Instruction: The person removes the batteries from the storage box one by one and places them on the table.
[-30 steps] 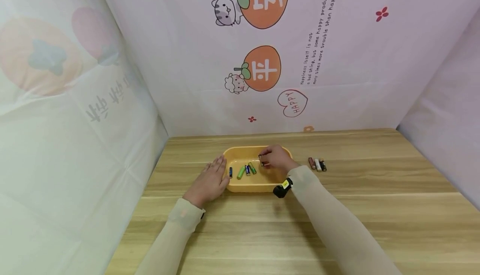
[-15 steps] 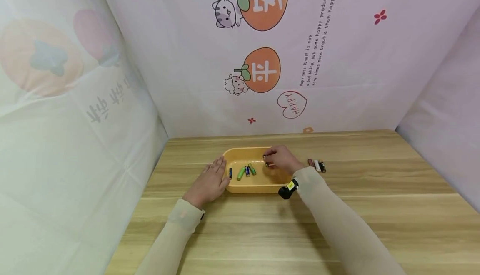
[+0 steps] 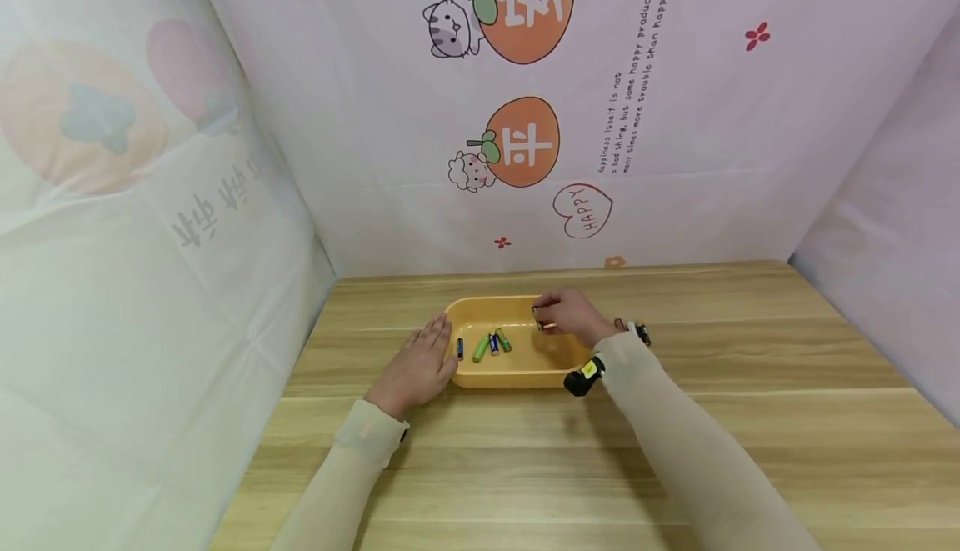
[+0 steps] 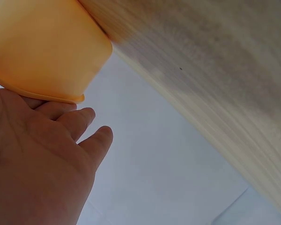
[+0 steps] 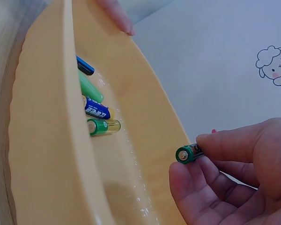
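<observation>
My right hand [image 3: 576, 318] pinches a green-ended battery [image 5: 189, 153] between thumb and fingertips, above the right part of a yellow plastic basin [image 3: 498, 379]. Straight fingers of my left hand [image 3: 418, 365] rest against the basin's left rim; the left wrist view has them under its lip. On the basin floor lie a dark blue battery [image 3: 460, 348], a light green battery [image 3: 481, 348], a blue battery [image 3: 493, 343] and a green battery [image 3: 503, 339]. My right hand and cuff cover the basin's right end.
Right of the basin, partly behind my right wrist, lie a reddish battery [image 3: 619, 324] and a black battery [image 3: 643, 334], with a pale one between them. A wooden table [image 3: 480, 468] carries everything. Printed white cloth [image 3: 397, 159] closes off the back and sides.
My right hand has shifted a little to the right over the basin, the battery still in its fingers. The left hand and the batteries in the basin keep their places.
</observation>
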### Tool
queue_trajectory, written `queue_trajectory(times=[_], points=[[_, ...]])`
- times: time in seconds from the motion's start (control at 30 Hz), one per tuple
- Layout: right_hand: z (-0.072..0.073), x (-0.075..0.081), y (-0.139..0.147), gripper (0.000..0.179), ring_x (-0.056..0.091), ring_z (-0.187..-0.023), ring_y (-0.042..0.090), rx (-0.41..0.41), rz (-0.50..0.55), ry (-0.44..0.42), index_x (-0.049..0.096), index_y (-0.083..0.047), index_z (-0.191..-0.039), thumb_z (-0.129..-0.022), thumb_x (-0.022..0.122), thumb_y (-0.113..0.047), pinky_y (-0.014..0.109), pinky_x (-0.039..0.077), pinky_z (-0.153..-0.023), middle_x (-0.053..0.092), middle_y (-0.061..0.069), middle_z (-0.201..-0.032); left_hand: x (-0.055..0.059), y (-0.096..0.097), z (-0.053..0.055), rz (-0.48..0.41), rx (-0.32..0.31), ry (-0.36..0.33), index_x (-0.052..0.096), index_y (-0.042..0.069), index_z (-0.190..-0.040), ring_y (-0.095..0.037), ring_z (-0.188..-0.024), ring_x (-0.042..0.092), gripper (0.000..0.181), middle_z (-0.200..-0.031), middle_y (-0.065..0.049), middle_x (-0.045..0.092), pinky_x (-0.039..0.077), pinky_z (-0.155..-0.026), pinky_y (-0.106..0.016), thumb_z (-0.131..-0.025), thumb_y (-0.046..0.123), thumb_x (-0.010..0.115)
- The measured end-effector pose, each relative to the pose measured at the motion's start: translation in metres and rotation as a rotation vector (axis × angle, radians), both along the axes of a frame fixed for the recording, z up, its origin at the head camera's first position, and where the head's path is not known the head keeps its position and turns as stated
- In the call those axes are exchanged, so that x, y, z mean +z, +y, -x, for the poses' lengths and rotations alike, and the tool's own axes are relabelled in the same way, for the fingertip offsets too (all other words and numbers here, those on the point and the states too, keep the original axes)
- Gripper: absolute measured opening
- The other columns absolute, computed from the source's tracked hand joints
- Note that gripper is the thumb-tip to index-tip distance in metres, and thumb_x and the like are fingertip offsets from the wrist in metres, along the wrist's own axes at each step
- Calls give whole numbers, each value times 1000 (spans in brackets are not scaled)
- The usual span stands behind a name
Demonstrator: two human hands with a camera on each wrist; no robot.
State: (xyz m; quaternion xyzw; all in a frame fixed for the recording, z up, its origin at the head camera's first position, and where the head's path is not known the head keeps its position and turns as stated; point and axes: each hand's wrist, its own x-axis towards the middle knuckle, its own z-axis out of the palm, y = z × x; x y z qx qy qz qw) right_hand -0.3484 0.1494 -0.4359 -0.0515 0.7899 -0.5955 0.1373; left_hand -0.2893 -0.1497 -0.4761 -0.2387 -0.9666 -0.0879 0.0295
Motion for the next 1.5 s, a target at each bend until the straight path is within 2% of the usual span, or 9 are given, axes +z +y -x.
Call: queue_trajectory(times=[0.17, 0.3, 0.53, 0.8, 1.03, 1.3, 1.5], points=[[-1, 2, 8, 33, 59, -103, 32, -4, 1, 6, 51, 12, -128, -98, 53, -2, 48, 51, -89, 55, 24, -120, 1, 1, -1, -7, 5, 0, 16, 0, -154, -28, -147, 13, 63, -161, -12, 11, 14, -116, -47, -105, 37, 30], [0, 2, 14, 31, 60, -99, 29, -20, -6, 4, 53, 11, -126, -98, 54, -2, 48, 51, -89, 57, 22, -117, 1, 2, -1, -5, 7, -8, 16, 0, -154, -27, -147, 12, 63, -161, -12, 10, 14, -116, -47, -105, 37, 30], [1, 2, 23, 32, 60, -95, 27, -52, -2, -13, 53, 10, -126, -97, 57, -4, 43, 53, -87, 56, 25, -119, 2, 2, -2, 18, 6, -19, 13, 1, -155, -27, -147, 11, 67, -161, -11, 7, 13, -117, -46, -104, 46, 18], [-3, 10, 32, 33, 59, -101, 28, -44, -53, 2, 51, 11, -129, -98, 54, -3, 37, 55, -84, 54, 27, -125, 1, 4, -2, -5, 14, -19, 15, 1, -154, -28, -147, 11, 63, -161, -12, 9, 11, -117, -45, -105, 37, 29], [-1, 8, 42, 33, 59, -95, 26, -55, -49, -4, 52, 11, -126, -97, 57, -4, 38, 55, -84, 56, 25, -118, 4, 4, -4, 22, 11, -22, 12, 1, -155, -28, -147, 10, 66, -161, -11, 6, 9, -117, -43, -104, 44, 19], [-2, 7, 50, 34, 61, -91, 25, -47, -72, 9, 52, 12, -127, -97, 56, -3, 36, 56, -81, 54, 30, -124, 4, 3, -6, 0, 7, -20, 14, 0, -154, -28, -147, 10, 67, -161, -12, 8, 10, -117, -45, -104, 44, 18], [-3, 7, 53, 34, 61, -91, 24, -50, -52, 4, 53, 12, -127, -97, 55, -3, 35, 56, -79, 54, 30, -124, 4, 2, -6, -4, -3, -6, 16, -1, -154, -28, -147, 12, 66, -161, -13, 10, 12, -117, -45, -105, 43, 20]])
